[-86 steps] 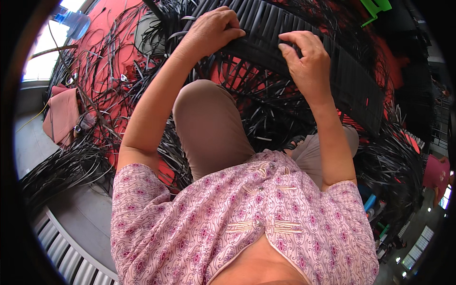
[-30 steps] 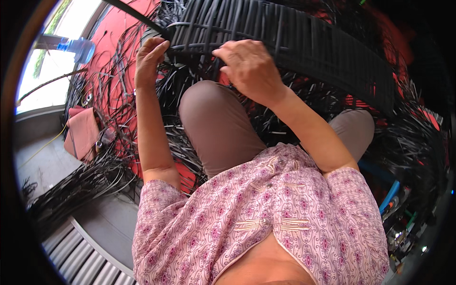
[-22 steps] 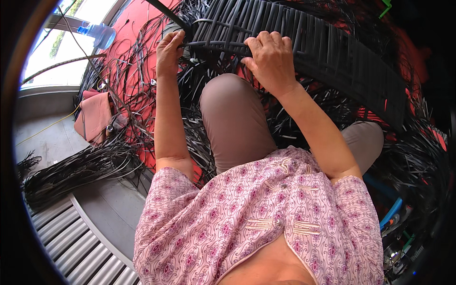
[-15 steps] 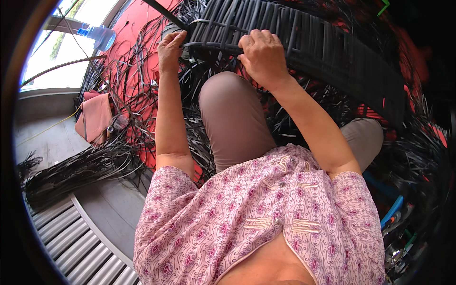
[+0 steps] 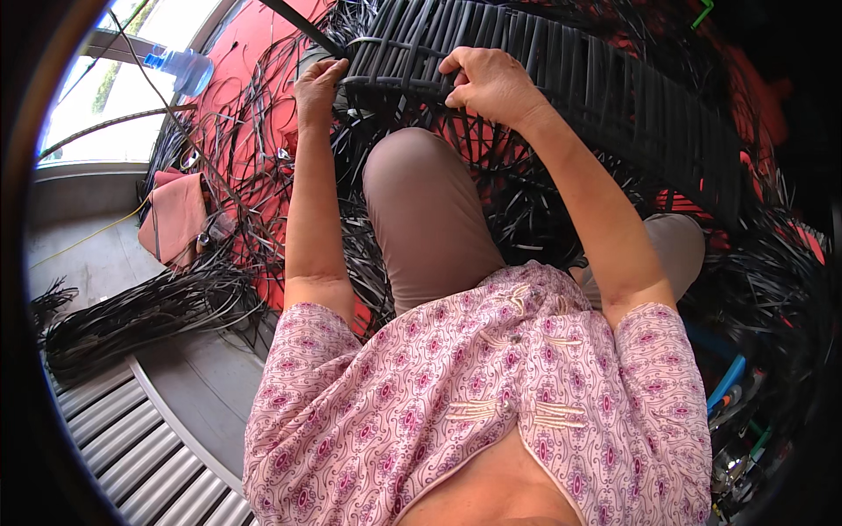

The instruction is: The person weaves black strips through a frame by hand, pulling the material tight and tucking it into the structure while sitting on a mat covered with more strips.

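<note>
In the head view, the left hand [image 5: 317, 88] is raised at the left end of a black woven panel [image 5: 605, 96]. Its thumb and fingertips are close together beside the corner of the panel; whether a strip is between them, I cannot tell. The right hand [image 5: 498, 86] is at the near edge of the same panel, to the right of the left hand. Its thumb and forefinger are bent toward each other with a narrow gap; I cannot see surely if they grip anything.

The panel lies in the upper part of the view, beyond the knees, and it extends from the left hand toward the right. It is made of many dark strips placed side by side, and a long crosswise strip [image 5: 395, 85] follows its near edge between the two hands.

Under and around the panel, many loose black strips [image 5: 526, 215] are spread over a red surface [image 5: 237, 57]. A thick bundle of black strips [image 5: 145, 316] lies at the left, near a pink cloth [image 5: 175, 219]. Above the cloth there is a transparent blue plastic bottle [image 5: 187, 72], lying on its side. The person's knee in brown trousers [image 5: 430, 206] stands just below the hands. A grey slatted thing [image 5: 123, 438] is at the lower left.
</note>
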Available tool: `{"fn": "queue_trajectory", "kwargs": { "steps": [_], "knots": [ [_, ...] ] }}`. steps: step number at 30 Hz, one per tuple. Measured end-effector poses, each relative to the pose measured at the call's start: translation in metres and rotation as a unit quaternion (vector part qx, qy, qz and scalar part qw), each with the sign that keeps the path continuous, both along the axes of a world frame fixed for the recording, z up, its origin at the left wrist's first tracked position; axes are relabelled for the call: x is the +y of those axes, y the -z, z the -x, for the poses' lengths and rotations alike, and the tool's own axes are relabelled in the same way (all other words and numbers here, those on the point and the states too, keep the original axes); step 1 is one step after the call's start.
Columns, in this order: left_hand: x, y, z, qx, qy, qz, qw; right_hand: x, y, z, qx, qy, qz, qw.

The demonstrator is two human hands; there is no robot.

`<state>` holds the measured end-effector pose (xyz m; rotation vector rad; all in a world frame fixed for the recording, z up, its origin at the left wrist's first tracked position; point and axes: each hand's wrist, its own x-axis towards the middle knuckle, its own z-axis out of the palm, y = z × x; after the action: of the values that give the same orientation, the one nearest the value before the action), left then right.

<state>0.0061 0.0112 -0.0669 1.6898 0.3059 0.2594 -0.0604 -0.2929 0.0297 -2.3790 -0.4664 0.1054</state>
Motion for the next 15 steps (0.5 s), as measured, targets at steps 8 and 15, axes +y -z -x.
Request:
{"fn": "queue_trajectory", "kwargs": {
  "steps": [8, 15],
  "knots": [
    [0.000, -0.002, 0.007, -0.057, -0.011, -0.042, 0.997, 0.011, 0.003, 0.019, -0.108, 0.006, 0.063, 0.992],
    [0.015, -0.003, 0.010, -0.059, -0.006, 0.011, 0.998, 0.042, 0.016, 0.016, -0.357, 0.027, 0.185, 0.915]
  ]
}}
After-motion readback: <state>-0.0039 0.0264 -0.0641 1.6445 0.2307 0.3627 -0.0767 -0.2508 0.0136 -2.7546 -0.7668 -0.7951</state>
